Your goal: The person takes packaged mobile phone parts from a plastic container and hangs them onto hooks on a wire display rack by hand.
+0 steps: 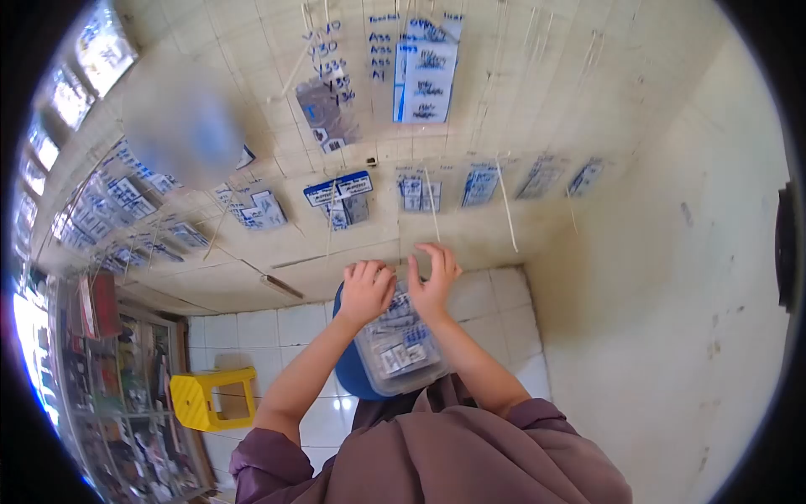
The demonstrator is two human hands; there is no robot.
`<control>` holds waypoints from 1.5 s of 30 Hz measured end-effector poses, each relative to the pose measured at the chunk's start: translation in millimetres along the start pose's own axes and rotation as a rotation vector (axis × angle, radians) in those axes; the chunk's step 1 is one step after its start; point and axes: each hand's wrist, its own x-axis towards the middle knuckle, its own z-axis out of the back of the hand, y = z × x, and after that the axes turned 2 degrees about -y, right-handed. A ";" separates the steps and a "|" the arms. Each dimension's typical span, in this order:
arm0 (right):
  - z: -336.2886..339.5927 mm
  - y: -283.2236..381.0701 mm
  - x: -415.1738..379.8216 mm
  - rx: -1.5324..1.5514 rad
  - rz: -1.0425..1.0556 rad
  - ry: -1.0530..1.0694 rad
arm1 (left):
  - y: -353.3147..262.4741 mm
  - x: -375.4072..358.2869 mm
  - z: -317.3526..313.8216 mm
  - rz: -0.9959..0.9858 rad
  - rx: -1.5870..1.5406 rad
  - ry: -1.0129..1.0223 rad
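Both hands, left hand (366, 290) and right hand (433, 281), dig with loosely curled fingers into the clear plastic tub of small packets (401, 344) just beneath them, best sorted slowly, tub steadied.

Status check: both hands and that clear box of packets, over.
Left hand and right hand both in the clear box, fingers among packets. Box sits over blue stool. Nothing in the way.

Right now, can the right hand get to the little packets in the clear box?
Probably yes. The right hand rests at the far edge of the clear box, which looks open on top, and nothing covers the packets. The left hand sits beside it, not blocking.
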 end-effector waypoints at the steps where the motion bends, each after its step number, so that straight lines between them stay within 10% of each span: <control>1: -3.0 0.4 -16.8 -0.075 0.040 -0.018 | 7.6 -15.8 -4.3 -0.013 -0.048 0.091; 12: -22.4 -32.1 -89.8 -0.257 -0.058 -0.063 | 48.7 -83.6 -65.1 -0.035 -0.239 0.386; 17: -62.5 -110.3 -194.5 0.020 -0.759 0.040 | 53.1 -133.3 -135.9 0.109 -0.144 0.717; 26: -131.4 -184.8 -279.4 0.406 -1.350 -0.014 | 47.8 -155.5 -190.8 0.277 -0.040 0.823; 45: -117.3 -150.5 -261.5 0.347 -1.277 -0.063 | 38.3 -132.0 -137.7 0.388 -0.129 0.608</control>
